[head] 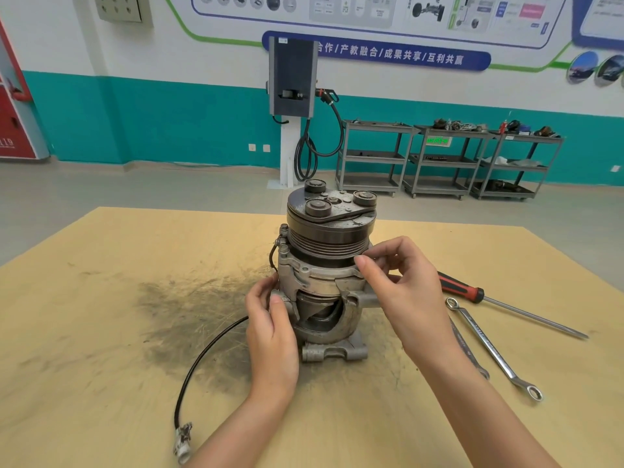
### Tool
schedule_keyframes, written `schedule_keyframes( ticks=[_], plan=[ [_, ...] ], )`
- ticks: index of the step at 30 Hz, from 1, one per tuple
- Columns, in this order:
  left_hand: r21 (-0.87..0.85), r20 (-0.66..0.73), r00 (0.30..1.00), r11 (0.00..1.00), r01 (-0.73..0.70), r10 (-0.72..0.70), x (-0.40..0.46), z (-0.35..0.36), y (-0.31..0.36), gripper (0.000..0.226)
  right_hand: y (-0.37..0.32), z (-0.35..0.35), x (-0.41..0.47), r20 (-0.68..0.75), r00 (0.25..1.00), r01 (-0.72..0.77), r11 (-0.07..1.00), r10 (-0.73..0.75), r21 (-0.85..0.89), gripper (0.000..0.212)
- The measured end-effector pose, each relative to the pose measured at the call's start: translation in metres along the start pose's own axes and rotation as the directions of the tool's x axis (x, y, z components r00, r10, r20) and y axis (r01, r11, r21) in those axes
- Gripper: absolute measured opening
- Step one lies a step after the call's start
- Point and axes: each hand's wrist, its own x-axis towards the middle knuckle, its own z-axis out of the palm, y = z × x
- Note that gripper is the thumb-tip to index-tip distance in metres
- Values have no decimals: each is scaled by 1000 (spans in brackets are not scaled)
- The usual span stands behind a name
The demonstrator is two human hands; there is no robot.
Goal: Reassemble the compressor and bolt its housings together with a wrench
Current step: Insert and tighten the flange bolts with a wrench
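The compressor [326, 285] stands upright on its end near the middle of the bench [101, 332], pulley on top, and it looks top-heavy. If you push the upper housing sideways while seating it, the stack could tip or the housings could bind crooked; bolting it that way would likely leave a gap. The cable [206, 359] trailing toward you could snag your forearm. Your left hand [270, 329] wraps the lower housing from the left, thumb on its front. Your right hand [401, 285] reaches in from the right, its grip narrow, thumb and fingertips pinching the upper housing's rim just under the pulley. The wrench [489, 346] lies untouched just right of your right forearm, beside a screwdriver [472, 293].
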Motion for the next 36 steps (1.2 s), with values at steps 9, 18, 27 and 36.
schedule_keyframes(
  ticks=[9, 18, 27, 36],
  plan=[
    [7, 2, 1000, 1000, -10, 10, 0, -1, 1, 23, 0, -5, 1, 58, 998, 30, 999, -27, -44, 6],
    [-6, 0, 1000, 1000, -22, 22, 0, 0, 0, 23, -2, 1, 1, -15, 999, 36, 997, -38, -73, 15],
    [-8, -3, 1000, 1000, -19, 18, 1, 1, 0, 23, 2, 7, -2, -48, 978, 181, 936, -205, -302, 16],
    [1, -3, 1000, 1000, -20, 20, 0, 1, 1, 23, 4, 3, -8, -77, 983, 138, 949, -166, -284, 14]
  ],
)
